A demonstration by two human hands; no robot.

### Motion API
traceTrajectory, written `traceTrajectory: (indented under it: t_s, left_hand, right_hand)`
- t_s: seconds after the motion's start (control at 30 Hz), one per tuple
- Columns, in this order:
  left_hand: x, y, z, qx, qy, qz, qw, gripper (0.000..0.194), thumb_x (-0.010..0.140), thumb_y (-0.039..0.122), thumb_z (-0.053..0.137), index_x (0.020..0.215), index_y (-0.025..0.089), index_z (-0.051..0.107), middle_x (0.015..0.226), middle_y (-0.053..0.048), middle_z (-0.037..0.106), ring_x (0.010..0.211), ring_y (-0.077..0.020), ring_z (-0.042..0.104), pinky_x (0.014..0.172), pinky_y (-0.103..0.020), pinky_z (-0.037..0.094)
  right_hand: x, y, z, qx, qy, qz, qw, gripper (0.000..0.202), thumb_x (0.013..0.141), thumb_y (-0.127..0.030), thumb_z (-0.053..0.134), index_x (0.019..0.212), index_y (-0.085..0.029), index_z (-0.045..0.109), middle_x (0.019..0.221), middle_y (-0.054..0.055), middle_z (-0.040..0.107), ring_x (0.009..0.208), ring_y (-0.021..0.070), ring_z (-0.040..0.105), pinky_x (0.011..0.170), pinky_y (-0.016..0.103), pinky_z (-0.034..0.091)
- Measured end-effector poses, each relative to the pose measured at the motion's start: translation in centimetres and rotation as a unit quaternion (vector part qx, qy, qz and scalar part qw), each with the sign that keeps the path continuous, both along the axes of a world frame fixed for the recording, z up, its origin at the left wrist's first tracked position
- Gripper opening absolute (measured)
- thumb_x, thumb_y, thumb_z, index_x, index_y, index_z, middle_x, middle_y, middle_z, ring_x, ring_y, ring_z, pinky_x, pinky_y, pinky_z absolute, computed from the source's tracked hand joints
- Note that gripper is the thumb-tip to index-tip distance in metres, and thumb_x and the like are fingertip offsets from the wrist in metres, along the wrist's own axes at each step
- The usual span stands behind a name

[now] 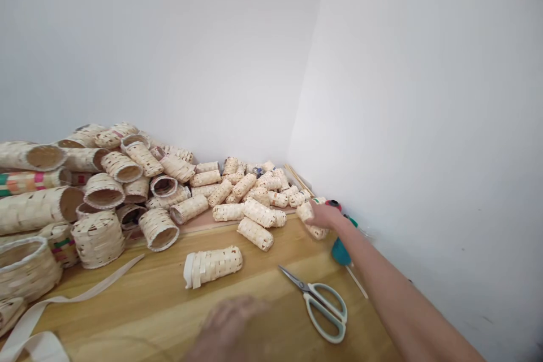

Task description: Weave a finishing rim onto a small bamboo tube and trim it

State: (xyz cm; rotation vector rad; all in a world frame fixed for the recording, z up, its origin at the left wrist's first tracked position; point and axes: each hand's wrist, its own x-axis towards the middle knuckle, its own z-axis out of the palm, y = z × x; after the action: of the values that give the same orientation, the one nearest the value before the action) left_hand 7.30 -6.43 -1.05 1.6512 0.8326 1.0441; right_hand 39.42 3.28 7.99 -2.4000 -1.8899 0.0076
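My right hand [324,215] reaches to the back right of the wooden table [263,283], its fingers on a woven cylinder [316,230] that lies on its side. How far the fingers wrap round it is partly hidden. My left hand [231,322] is blurred by motion at the front middle, over the table. Between the hands lie scissors [324,308] with pale grey handles, blades parted slightly and pointing to the back left. A single woven cylinder [216,267] with a white band at its left end rests beyond my left hand.
Woven cylinders [159,229] are heaped at the left, with smaller ones [258,212] piled at the back. A pale strip [93,289] curls along the left. Teal thread [340,250], a red spool [334,204] and thin sticks [299,179] lie by the white wall.
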Motion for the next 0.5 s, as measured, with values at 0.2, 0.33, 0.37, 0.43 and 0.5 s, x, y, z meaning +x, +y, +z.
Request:
traceTrajectory:
  t_s: [0.2,0.33,0.37,0.43,0.5]
  left_hand:
    - [1.5,2.4,6.7,0.072,-0.003,0.046,0.996,0.048,0.079,0.043,0.064,0.124,0.030,0.059,0.134,-0.007,0.054,0.131,-0.0329,0.037,0.109,-0.048,0.028]
    - [4.6,1.7,8.3,-0.118,-0.155,-0.092,0.976,0.063,0.086,0.043,0.058,0.142,0.024,0.036,0.141,-0.012,0.046,0.127,-0.0298,0.044,0.098,-0.040,0.042]
    - [5.1,1.8,8.2,-0.144,-0.208,-0.129,0.959,0.060,0.088,0.042,0.057,0.141,0.023,0.036,0.140,-0.013,0.047,0.125,-0.0288,0.047,0.095,-0.038,0.044]
    - [5.7,2.1,7.7,-0.192,-0.279,-0.170,0.925,0.054,0.088,0.036,0.059,0.137,0.020,0.042,0.133,-0.013,0.054,0.117,-0.0270,0.054,0.089,-0.033,0.047]
    - [5.6,2.5,7.2,-0.226,-0.329,-0.179,0.899,0.046,0.087,0.031,0.062,0.130,0.017,0.050,0.123,-0.014,0.060,0.107,-0.0255,0.060,0.083,-0.031,0.049]
  right_hand:
    - [-5.6,-5.6,5.0,0.208,0.144,0.072,0.965,0.088,0.084,-0.054,0.057,0.151,-0.026,0.010,0.116,0.009,0.064,0.097,0.0285,0.063,0.082,0.038,0.046]
    - [-11.2,-8.8,3.5,0.221,0.389,0.183,0.875,0.077,0.072,-0.043,0.073,0.141,-0.029,0.042,0.100,0.005,0.070,0.086,0.0273,0.064,0.080,0.038,0.045]
    - [-12.0,-9.4,2.8,0.221,0.420,0.181,0.861,0.073,0.071,-0.041,0.075,0.138,-0.028,0.047,0.101,0.006,0.071,0.089,0.0288,0.064,0.082,0.039,0.044]
    - [-12.8,-10.5,1.7,0.224,0.481,0.170,0.831,0.065,0.077,-0.043,0.070,0.137,-0.028,0.049,0.109,0.008,0.069,0.097,0.0297,0.062,0.086,0.041,0.044]
    - [-12.6,-11.6,0.8,0.231,0.554,0.156,0.784,0.060,0.085,-0.051,0.058,0.139,-0.028,0.045,0.116,0.009,0.066,0.101,0.0275,0.063,0.086,0.041,0.047]
